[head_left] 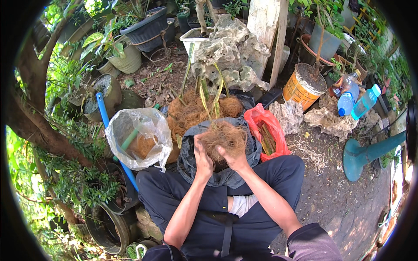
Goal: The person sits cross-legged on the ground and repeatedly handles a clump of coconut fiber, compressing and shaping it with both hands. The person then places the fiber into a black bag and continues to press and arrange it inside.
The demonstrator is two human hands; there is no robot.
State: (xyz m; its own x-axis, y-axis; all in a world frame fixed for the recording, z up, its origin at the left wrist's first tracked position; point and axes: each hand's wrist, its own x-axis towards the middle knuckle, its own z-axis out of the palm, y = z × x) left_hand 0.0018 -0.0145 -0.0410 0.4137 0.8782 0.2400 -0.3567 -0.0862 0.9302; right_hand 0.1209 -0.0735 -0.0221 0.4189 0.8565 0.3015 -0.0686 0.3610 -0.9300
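Observation:
Between my two hands is a clump of brown coconut fiber (227,138), held over a black plastic bag (187,150) in front of my crossed legs. My left hand (203,157) cups its left side, and my right hand (234,159) grips the lower right side with the thumb pressed in. A thin leafy stem (206,108) rises behind the clump; whether it is rooted in it I cannot tell. More fiber (183,113), with several upright yellow-edged leaves, is heaped just beyond. The bag's inside is mostly hidden by the fiber and my hands.
A clear plastic bag (114,130) with fiber and a green tube stands left, beside a blue pole (104,114). To the right are a red bag (278,130) of cut stems, rough rocks (287,116), an orange bucket (300,93), two bottles and a green stand (355,161). Potted plants line the back.

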